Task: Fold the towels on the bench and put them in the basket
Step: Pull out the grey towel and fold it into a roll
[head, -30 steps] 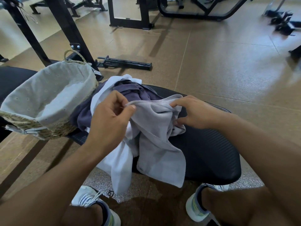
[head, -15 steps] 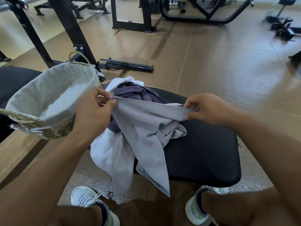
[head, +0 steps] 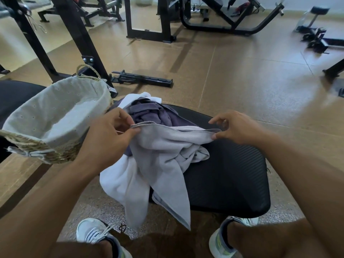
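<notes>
A light grey towel (head: 163, 155) hangs over the near edge of the black bench (head: 229, 175). My left hand (head: 108, 138) pinches its top edge at the left corner. My right hand (head: 236, 127) pinches the same edge farther right, so the edge runs between both hands. Under it lie a white towel (head: 121, 183), which droops off the bench, and a crumpled purple towel (head: 149, 112). The woven basket (head: 24, 142) with a pale cloth lining stands on the bench at the left, close to my left hand, and holds nothing that I can see.
Black gym machine frames (head: 149, 17) stand across the tan floor beyond the bench. A black upright post (head: 78, 32) rises just behind the basket, and a black bar piece (head: 143, 80) lies on the floor. My two shoes (head: 96, 233) are below the bench edge.
Both hands have moved apart along the grey towel's top edge and raised it slightly, stretching the edge out from a bunched state. The rest of the pile stays put.
</notes>
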The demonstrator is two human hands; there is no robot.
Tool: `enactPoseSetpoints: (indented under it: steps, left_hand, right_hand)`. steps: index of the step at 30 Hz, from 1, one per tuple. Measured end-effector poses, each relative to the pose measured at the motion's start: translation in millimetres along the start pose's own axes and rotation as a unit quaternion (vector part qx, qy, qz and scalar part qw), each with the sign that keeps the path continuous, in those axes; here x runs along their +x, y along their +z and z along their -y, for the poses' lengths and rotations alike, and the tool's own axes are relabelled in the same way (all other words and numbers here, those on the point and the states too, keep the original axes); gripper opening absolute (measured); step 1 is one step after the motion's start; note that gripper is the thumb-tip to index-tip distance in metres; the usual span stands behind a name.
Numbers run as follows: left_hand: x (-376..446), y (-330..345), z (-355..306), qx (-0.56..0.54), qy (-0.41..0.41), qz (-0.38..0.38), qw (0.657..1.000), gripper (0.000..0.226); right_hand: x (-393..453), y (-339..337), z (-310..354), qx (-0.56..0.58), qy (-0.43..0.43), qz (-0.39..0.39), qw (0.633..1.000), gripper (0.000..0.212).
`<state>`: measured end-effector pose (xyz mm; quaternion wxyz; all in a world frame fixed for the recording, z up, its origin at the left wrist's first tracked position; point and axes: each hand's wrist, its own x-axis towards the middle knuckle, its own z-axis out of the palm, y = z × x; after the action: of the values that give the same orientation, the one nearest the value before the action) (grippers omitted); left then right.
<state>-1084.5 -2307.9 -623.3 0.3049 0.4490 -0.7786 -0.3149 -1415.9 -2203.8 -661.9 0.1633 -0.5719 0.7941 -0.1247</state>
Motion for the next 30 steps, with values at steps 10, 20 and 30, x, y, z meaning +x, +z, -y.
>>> enactPoseSetpoints:
  steps: [10,20,30]
  left_hand:
    - [6,-3,17,0.034,-0.054,-0.006,0.998,0.016]
    - [9,-8,21,0.002,-0.064,0.025,0.998,0.011]
    - [-5,-18,1,-0.215,-0.082,0.017,0.973,0.021]
  right_hand:
    - [-2,6,1,0.007,-0.002,0.057,0.998,0.028]
    - [-1,1,-8,0.073,0.016,0.022,0.997,0.014]
    - [-43,-43,0,0.389,-0.021,0.018,0.921,0.022]
